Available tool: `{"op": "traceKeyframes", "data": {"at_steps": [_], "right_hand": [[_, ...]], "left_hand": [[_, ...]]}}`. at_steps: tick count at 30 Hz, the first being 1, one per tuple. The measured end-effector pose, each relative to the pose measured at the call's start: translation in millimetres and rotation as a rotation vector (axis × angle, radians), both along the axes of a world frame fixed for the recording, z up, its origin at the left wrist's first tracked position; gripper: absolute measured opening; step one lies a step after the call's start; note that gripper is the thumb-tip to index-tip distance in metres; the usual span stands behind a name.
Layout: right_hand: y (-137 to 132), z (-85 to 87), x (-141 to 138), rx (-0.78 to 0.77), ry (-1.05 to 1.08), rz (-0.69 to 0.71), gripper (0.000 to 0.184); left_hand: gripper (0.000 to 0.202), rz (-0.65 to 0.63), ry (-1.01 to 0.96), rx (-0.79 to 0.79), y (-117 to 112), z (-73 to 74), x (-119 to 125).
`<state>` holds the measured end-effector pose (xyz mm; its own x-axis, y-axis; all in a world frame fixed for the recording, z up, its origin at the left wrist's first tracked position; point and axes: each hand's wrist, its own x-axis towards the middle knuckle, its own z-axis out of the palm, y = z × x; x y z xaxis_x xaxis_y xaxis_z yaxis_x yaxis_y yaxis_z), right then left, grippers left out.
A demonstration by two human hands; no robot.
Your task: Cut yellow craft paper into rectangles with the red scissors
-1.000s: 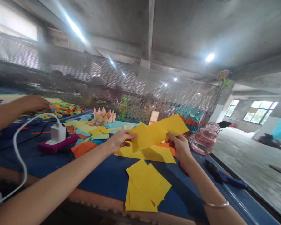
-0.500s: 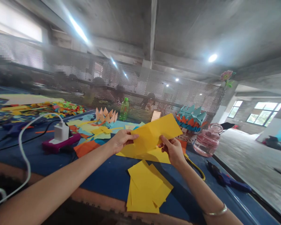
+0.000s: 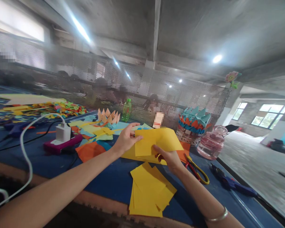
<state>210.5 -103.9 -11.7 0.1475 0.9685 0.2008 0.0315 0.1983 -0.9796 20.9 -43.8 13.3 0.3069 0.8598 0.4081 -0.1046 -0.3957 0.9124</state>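
A sheet of yellow paper (image 3: 147,141) is held up between my two hands, its right part curving over toward me. My left hand (image 3: 128,137) pinches the sheet's left edge between thumb and fingers. At its lower middle, my right hand (image 3: 167,156) grips it with the thumb in front. Another yellow sheet (image 3: 130,154) lies on the table right behind and below the held one. Nearer to me rests a loose stack of cut yellow paper pieces (image 3: 148,190). Scissors with yellow and red handles (image 3: 199,171) lie to the right of my right hand.
A purple power strip (image 3: 61,144) with a white plug stands left; its white cable crosses the table. A pink glass jar (image 3: 211,144), a folded-paper basket (image 3: 192,125) and a blue glue gun (image 3: 235,183) are right. Behind stand a green bottle (image 3: 127,110) and an orange paper piece (image 3: 109,117).
The held sheet has come down and its right part now bends over. My right hand has moved left and lower along it. The scissors show more fully.
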Motion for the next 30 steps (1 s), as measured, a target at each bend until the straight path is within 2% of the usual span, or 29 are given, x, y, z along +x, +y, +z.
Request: {"op": "traceKeyframes", "data": {"at_steps": [4, 8, 11, 19, 27, 30], "right_hand": [[0.0, -2.5, -0.1, 0.032, 0.016, 0.018, 0.035], [-1.6, -3.4, -2.6, 0.036, 0.014, 0.013, 0.031], [-2.3, -4.4, -4.7, 0.035, 0.022, 0.011, 0.027], [-8.8, -2.6, -12.1, 0.013, 0.058, 0.042, 0.027], [-10.2, -1.9, -13.8, 0.002, 0.093, 0.076, 0.026], [-10.6, -1.2, -13.8, -0.01, 0.103, 0.093, 0.026]], "left_hand": [[0.069, -0.141, -0.184, -0.252, -1.4, 3.8, -1.3], [0.048, -0.401, -0.235, -0.442, -5.3, 3.5, -1.5], [0.038, -0.514, -0.207, -0.496, -8.7, -0.4, 0.3], [0.043, -0.522, -0.142, -0.568, -9.4, -9.3, 4.1], [0.041, -0.627, -0.044, -0.612, -8.4, -8.3, 1.3], [0.04, -0.624, -0.024, -0.646, -9.6, -7.2, 1.5]]}}
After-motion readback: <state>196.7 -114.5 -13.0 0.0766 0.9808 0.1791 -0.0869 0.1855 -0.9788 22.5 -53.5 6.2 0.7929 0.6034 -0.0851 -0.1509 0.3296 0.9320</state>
